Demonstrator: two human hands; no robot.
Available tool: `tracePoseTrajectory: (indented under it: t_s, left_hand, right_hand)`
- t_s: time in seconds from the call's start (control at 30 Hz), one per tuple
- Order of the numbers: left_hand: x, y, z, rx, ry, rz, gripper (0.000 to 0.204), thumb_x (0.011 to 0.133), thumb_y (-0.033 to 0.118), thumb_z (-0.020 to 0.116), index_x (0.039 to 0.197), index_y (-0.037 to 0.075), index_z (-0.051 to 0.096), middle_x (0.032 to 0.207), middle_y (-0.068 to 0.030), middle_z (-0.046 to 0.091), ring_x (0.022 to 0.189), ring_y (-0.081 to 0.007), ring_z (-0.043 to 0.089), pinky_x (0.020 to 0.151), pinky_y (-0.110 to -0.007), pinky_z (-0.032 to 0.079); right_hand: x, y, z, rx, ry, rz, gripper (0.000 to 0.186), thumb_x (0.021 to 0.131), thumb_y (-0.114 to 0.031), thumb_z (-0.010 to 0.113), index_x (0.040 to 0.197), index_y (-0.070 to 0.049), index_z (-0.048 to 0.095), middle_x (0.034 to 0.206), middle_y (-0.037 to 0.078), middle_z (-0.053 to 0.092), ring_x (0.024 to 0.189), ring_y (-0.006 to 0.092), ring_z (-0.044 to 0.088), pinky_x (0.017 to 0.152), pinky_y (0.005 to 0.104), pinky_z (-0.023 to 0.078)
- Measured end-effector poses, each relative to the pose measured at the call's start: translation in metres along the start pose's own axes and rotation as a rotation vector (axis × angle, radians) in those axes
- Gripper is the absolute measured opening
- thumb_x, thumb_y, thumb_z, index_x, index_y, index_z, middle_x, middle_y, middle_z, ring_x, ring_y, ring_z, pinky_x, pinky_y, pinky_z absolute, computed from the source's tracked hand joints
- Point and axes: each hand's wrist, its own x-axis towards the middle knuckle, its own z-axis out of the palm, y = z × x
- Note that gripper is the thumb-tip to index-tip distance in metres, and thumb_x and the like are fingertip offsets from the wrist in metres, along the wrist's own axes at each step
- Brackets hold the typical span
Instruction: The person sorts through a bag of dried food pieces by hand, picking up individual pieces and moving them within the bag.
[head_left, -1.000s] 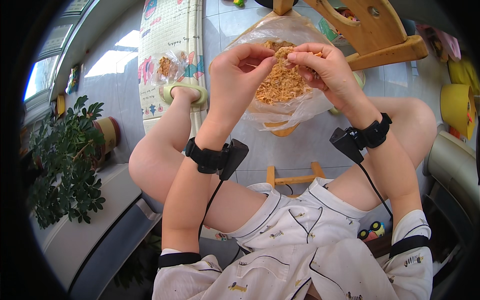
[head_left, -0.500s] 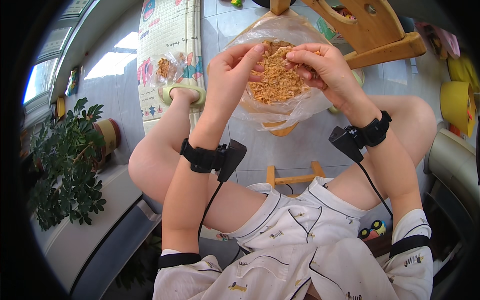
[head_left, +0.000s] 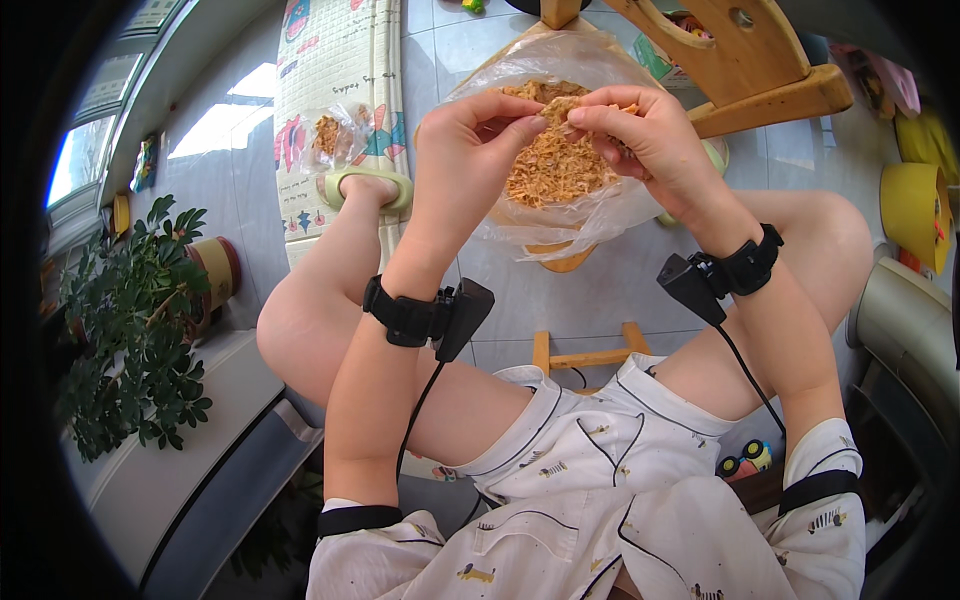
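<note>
A ragged tan piece of stringy food (head_left: pixel 559 106) spans the gap between my two hands. My left hand (head_left: pixel 468 145) is closed in a pinch at its left edge, thumb against the fingertips. On the other side my right hand (head_left: pixel 652 138) grips it between thumb and forefinger, with some orange-brown bits showing by its curled fingers. Both hands are just above a heap of golden-brown shreds (head_left: pixel 560 175). The heap lies on a spread clear plastic bag (head_left: pixel 590 228), over a wooden seat (head_left: pixel 566 263).
A wooden chair part (head_left: pixel 770 105) rises beyond my right hand. To the left, a small bag of brown bits (head_left: pixel 330 138) lies on a patterned mat (head_left: pixel 300 235), near my green slipper (head_left: pixel 390 190). A potted plant (head_left: pixel 140 320) stands further left, a yellow bin (head_left: pixel 912 210) far right.
My left hand has moved right and its fingers have closed from apart into a pinch on the piece of food. The right hand stays nearly in place, still gripping it.
</note>
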Motion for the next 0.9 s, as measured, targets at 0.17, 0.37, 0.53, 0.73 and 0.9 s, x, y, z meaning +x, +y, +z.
tracePoseTrajectory:
  t_s: [0.17, 0.37, 0.53, 0.73, 0.9]
  left_hand:
    - [-0.0025, -0.0011, 0.0041, 0.315, 0.04, 0.24, 0.007, 0.075, 0.003, 0.067, 0.08, -0.001, 0.064, 0.068, -0.0079, 0.063, 0.06, -0.015, 0.061, 0.058, -0.025, 0.049]
    - [-0.0046, 0.0018, 0.0001, 0.309, -0.011, 0.111, 0.012, 0.075, 0.005, 0.068, 0.082, -0.001, 0.061, 0.076, -0.0062, 0.064, 0.068, -0.0127, 0.06, 0.063, -0.024, 0.049]
    - [-0.0012, 0.0035, -0.0012, -0.005, -0.023, -0.012, 0.02, 0.078, 0.011, 0.07, 0.092, 0.0, 0.064, 0.082, -0.0036, 0.066, 0.076, -0.0092, 0.061, 0.068, -0.021, 0.049]
    - [0.001, 0.0058, -0.0014, -0.221, -0.128, -0.209, 0.019, 0.079, 0.014, 0.07, 0.087, -0.002, 0.066, 0.079, -0.006, 0.067, 0.071, -0.0076, 0.061, 0.064, -0.021, 0.05]
    - [0.0007, 0.0013, 0.0017, -0.206, -0.071, -0.145, 0.016, 0.079, 0.009, 0.068, 0.09, -0.002, 0.065, 0.077, -0.0049, 0.065, 0.069, -0.0076, 0.061, 0.063, -0.019, 0.049]
  right_hand:
    - [-0.0007, 0.0014, 0.0017, -0.035, 0.036, -0.021, 0.013, 0.083, -0.017, 0.065, 0.084, -0.004, 0.066, 0.061, -0.003, 0.055, 0.051, 0.001, 0.046, 0.043, 0.0153, 0.032]
    - [-0.0004, 0.0018, 0.0017, -0.066, 0.052, -0.06, 0.013, 0.082, -0.016, 0.065, 0.085, -0.003, 0.066, 0.062, -0.003, 0.055, 0.052, 0.0012, 0.047, 0.045, 0.0152, 0.034]
    - [-0.0008, 0.0055, 0.0023, -0.227, 0.054, -0.222, 0.015, 0.081, -0.014, 0.067, 0.086, 0.0, 0.067, 0.069, 0.0, 0.06, 0.058, 0.0029, 0.051, 0.05, 0.0163, 0.039]
    - [-0.0052, 0.0021, 0.008, -0.255, 0.008, -0.23, 0.016, 0.08, -0.014, 0.068, 0.088, 0.0, 0.067, 0.072, 0.002, 0.062, 0.06, 0.0036, 0.053, 0.051, 0.0167, 0.04]
    - [-0.0036, 0.0027, 0.0044, -0.095, -0.002, -0.113, 0.016, 0.08, -0.013, 0.067, 0.089, -0.001, 0.067, 0.068, 0.0, 0.06, 0.056, 0.0031, 0.051, 0.048, 0.0162, 0.038]
